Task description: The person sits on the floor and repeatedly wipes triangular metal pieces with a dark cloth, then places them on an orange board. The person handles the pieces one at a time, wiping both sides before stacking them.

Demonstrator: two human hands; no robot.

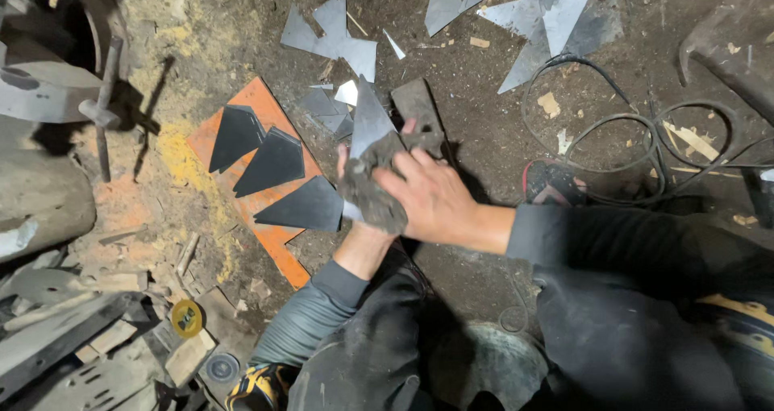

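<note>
While our left hand (355, 173) grips a pointed steel piece (369, 121) upright above the dirt floor (484, 137), our right hand (431, 197) presses a grimy rag (372, 193) around its base, likely steadying it for wiping, beside the dark cut plates (274, 163) on an orange board (270, 238).

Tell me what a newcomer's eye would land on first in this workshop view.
At the centre, both hands meet over a pointed grey metal blade: the left hand holds it from below while the right hand presses a dirty dark rag against it. Just left of them, three black-painted pointed metal pieces lie on a bright orange flat board. Bare triangular sheet-metal offcuts are scattered on the dirt floor at the top.
</note>
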